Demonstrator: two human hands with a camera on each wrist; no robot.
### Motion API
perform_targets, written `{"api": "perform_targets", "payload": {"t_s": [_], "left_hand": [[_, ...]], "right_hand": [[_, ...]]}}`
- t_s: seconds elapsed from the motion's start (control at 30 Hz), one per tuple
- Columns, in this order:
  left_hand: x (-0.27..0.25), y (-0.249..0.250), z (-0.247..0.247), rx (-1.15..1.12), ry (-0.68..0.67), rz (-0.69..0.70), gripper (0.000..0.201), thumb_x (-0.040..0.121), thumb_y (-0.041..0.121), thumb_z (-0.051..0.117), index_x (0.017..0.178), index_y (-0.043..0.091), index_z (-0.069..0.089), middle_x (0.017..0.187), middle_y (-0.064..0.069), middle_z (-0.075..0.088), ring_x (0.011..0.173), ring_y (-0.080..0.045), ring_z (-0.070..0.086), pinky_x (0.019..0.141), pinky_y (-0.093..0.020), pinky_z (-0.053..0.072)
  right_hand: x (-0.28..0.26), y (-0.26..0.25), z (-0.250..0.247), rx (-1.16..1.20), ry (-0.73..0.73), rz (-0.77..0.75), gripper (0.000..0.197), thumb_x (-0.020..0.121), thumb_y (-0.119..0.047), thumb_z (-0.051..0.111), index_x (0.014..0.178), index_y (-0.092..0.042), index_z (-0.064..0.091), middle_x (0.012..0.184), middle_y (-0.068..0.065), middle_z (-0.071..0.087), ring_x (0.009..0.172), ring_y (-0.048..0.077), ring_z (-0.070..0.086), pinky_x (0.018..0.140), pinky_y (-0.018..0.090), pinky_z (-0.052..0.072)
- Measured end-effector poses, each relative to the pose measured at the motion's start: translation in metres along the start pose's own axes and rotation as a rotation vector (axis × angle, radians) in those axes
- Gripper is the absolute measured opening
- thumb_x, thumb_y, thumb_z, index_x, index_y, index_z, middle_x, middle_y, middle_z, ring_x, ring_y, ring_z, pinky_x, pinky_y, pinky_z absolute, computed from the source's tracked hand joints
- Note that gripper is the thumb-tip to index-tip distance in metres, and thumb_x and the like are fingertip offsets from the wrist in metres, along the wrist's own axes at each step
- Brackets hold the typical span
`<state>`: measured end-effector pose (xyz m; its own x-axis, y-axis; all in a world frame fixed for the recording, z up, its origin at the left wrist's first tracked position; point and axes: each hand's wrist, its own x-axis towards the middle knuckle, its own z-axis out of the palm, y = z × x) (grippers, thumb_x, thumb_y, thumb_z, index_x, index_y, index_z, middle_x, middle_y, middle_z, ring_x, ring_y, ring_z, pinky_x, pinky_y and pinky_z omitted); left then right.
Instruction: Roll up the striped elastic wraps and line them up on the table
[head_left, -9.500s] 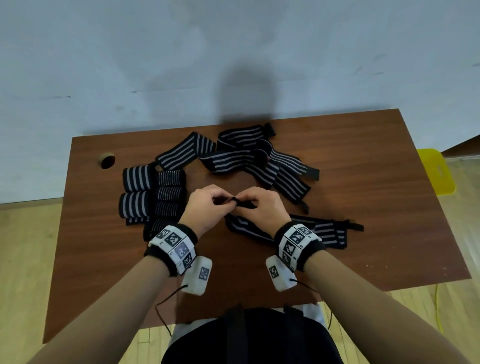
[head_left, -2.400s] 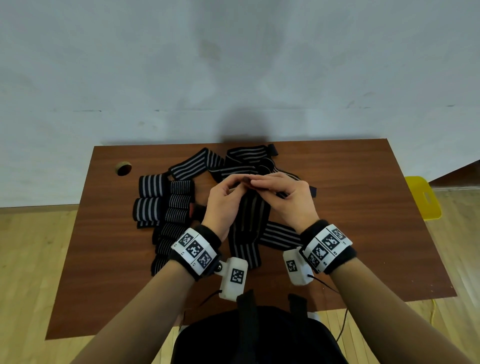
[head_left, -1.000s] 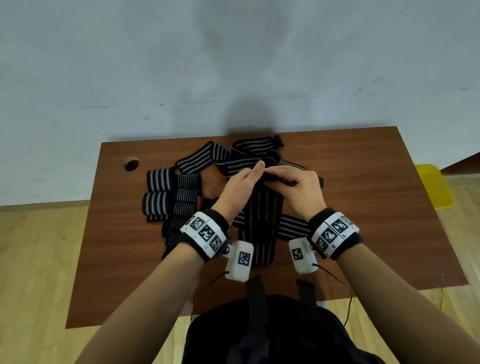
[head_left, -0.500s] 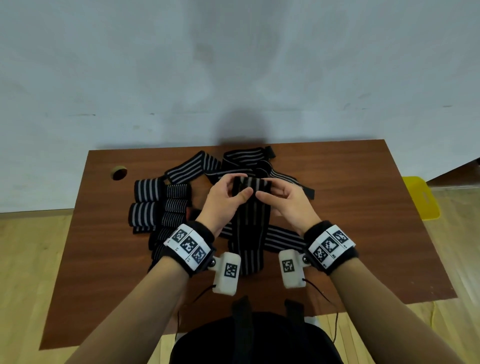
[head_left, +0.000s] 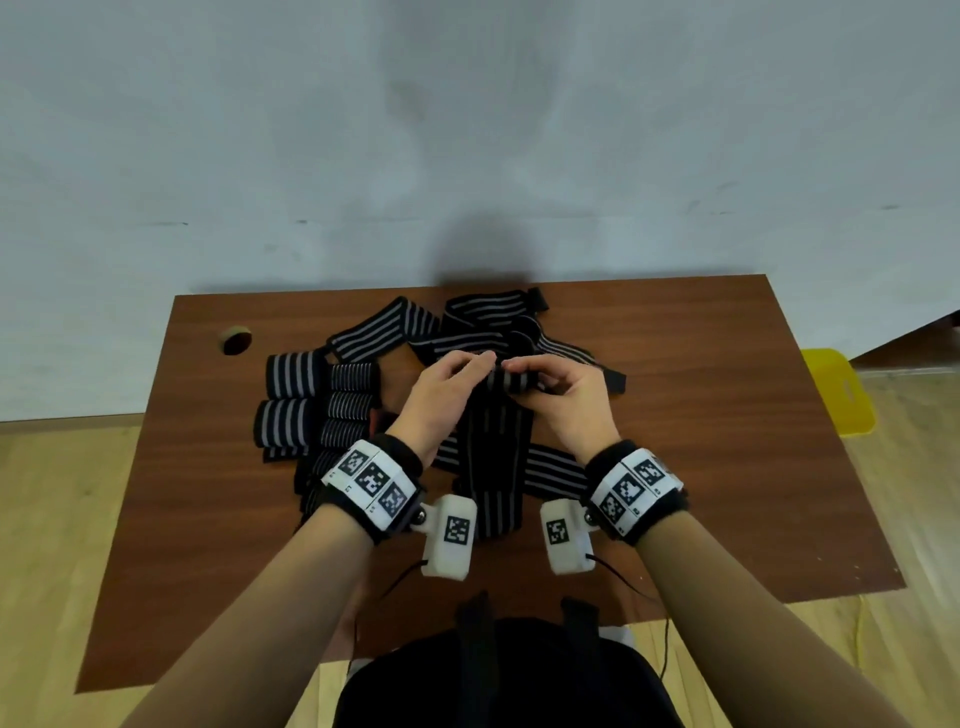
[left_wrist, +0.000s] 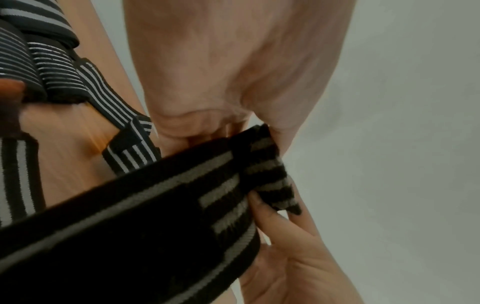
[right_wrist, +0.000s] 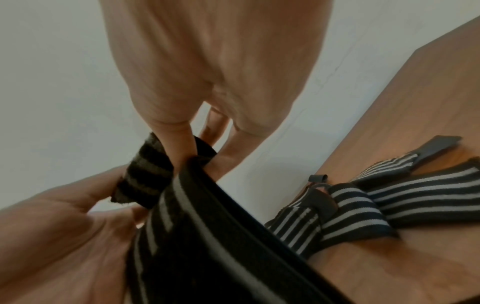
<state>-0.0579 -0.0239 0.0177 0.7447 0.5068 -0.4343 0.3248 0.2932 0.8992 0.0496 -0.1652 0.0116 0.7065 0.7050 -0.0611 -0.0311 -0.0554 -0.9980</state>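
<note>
Above the table's middle, my left hand (head_left: 462, 371) and right hand (head_left: 540, 376) both pinch the top end of one black-and-grey striped wrap (head_left: 496, 457). That end is turned over into a small roll (head_left: 506, 379); the rest hangs down toward me. The left wrist view shows the folded end (left_wrist: 270, 174) caught between thumb and fingers. The right wrist view shows the same roll (right_wrist: 145, 174) in the pinch. Several rolled wraps (head_left: 317, 405) lie side by side at the left. Loose wraps (head_left: 488, 325) are tangled behind my hands.
The brown table (head_left: 727, 415) has a round cable hole (head_left: 236, 340) at its back left corner. A grey wall rises right behind the table. A yellow object (head_left: 836, 389) sits on the floor past the right edge. Another loose wrap (head_left: 556, 467) lies under the hanging one.
Both hands lifted the wrap's end off the table and held it upright. In the last half second they turned the top end over into a small roll.
</note>
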Motion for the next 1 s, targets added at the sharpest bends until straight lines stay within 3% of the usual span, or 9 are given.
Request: {"api": "perform_targets", "payload": {"t_s": [0.1, 0.23, 0.33, 0.4, 0.47, 0.53, 0.67, 0.83, 1.0], "left_hand": [[-0.003, -0.005, 0.001, -0.033, -0.009, 0.049, 0.036, 0.091, 0.052, 0.071, 0.111, 0.023, 0.075, 0.113, 0.001, 0.076, 0.113, -0.017, 0.069, 0.108, -0.049, 0.050], [-0.006, -0.008, 0.000, -0.097, -0.093, 0.011, 0.044, 0.086, 0.047, 0.078, 0.117, 0.017, 0.075, 0.116, -0.004, 0.077, 0.115, -0.022, 0.070, 0.109, -0.048, 0.050], [-0.006, -0.014, -0.001, -0.058, -0.075, 0.044, 0.029, 0.094, 0.027, 0.073, 0.121, 0.017, 0.072, 0.117, -0.004, 0.076, 0.114, -0.021, 0.070, 0.107, -0.045, 0.052], [-0.007, -0.017, -0.001, -0.047, -0.058, 0.075, 0.027, 0.097, 0.021, 0.069, 0.123, 0.016, 0.070, 0.117, -0.004, 0.076, 0.112, -0.019, 0.071, 0.104, -0.042, 0.054], [-0.008, -0.017, -0.002, -0.026, -0.048, 0.098, 0.025, 0.098, 0.021, 0.068, 0.122, 0.018, 0.069, 0.117, -0.003, 0.076, 0.112, -0.018, 0.071, 0.103, -0.041, 0.055], [-0.007, -0.019, -0.002, 0.007, -0.032, 0.123, 0.025, 0.097, 0.021, 0.069, 0.122, 0.018, 0.069, 0.117, -0.002, 0.076, 0.113, -0.018, 0.070, 0.103, -0.043, 0.055], [-0.004, -0.022, -0.005, 0.079, 0.033, 0.185, 0.032, 0.091, 0.017, 0.077, 0.122, 0.020, 0.069, 0.117, -0.001, 0.074, 0.116, -0.017, 0.067, 0.101, -0.045, 0.056], [-0.006, -0.024, -0.005, -0.007, 0.070, 0.178, 0.034, 0.089, 0.012, 0.078, 0.120, 0.024, 0.071, 0.118, -0.002, 0.073, 0.118, -0.018, 0.066, 0.099, -0.047, 0.057], [-0.009, -0.022, -0.001, 0.047, 0.056, 0.154, 0.035, 0.088, 0.010, 0.079, 0.118, 0.026, 0.069, 0.119, -0.002, 0.071, 0.116, -0.016, 0.065, 0.101, -0.044, 0.056]], "right_hand": [[-0.002, 0.005, -0.005, 0.024, 0.054, -0.009, 0.034, 0.079, 0.020, 0.071, 0.099, -0.008, 0.076, 0.100, -0.003, 0.079, 0.102, 0.014, 0.075, 0.093, 0.028, 0.057], [0.000, 0.006, -0.006, -0.002, 0.034, -0.010, 0.035, 0.079, 0.021, 0.070, 0.096, -0.010, 0.076, 0.102, 0.002, 0.077, 0.100, 0.011, 0.075, 0.094, 0.028, 0.057], [0.000, 0.003, -0.011, 0.150, -0.003, 0.155, 0.033, 0.088, 0.021, 0.052, 0.099, 0.000, 0.076, 0.113, 0.010, 0.076, 0.109, 0.019, 0.073, 0.090, 0.030, 0.059], [0.002, 0.002, -0.017, 0.331, -0.021, 0.303, 0.042, 0.093, 0.012, 0.040, 0.118, 0.000, 0.070, 0.124, 0.016, 0.072, 0.117, 0.028, 0.069, 0.090, 0.037, 0.060], [0.001, 0.005, -0.019, 0.342, -0.035, 0.382, 0.033, 0.100, -0.012, 0.055, 0.133, -0.014, 0.063, 0.131, 0.015, 0.069, 0.121, 0.029, 0.067, 0.092, 0.042, 0.060], [-0.001, 0.007, -0.018, 0.154, -0.081, 0.381, 0.042, 0.093, -0.030, 0.074, 0.132, -0.019, 0.065, 0.131, 0.014, 0.069, 0.122, 0.029, 0.067, 0.091, 0.044, 0.061], [-0.006, -0.002, -0.015, 0.065, -0.119, 0.316, 0.037, 0.097, -0.010, 0.069, 0.134, -0.008, 0.062, 0.119, 0.013, 0.074, 0.105, 0.025, 0.074, 0.073, 0.037, 0.063], [-0.003, -0.002, -0.011, -0.048, -0.183, 0.337, 0.051, 0.096, -0.016, 0.071, 0.143, -0.020, 0.052, 0.129, 0.006, 0.068, 0.114, 0.022, 0.070, 0.082, 0.052, 0.063], [-0.005, 0.002, -0.009, -0.110, -0.110, 0.171, 0.048, 0.082, 0.002, 0.081, 0.119, -0.024, 0.066, 0.112, 0.003, 0.075, 0.104, 0.019, 0.074, 0.085, 0.044, 0.063]]}}
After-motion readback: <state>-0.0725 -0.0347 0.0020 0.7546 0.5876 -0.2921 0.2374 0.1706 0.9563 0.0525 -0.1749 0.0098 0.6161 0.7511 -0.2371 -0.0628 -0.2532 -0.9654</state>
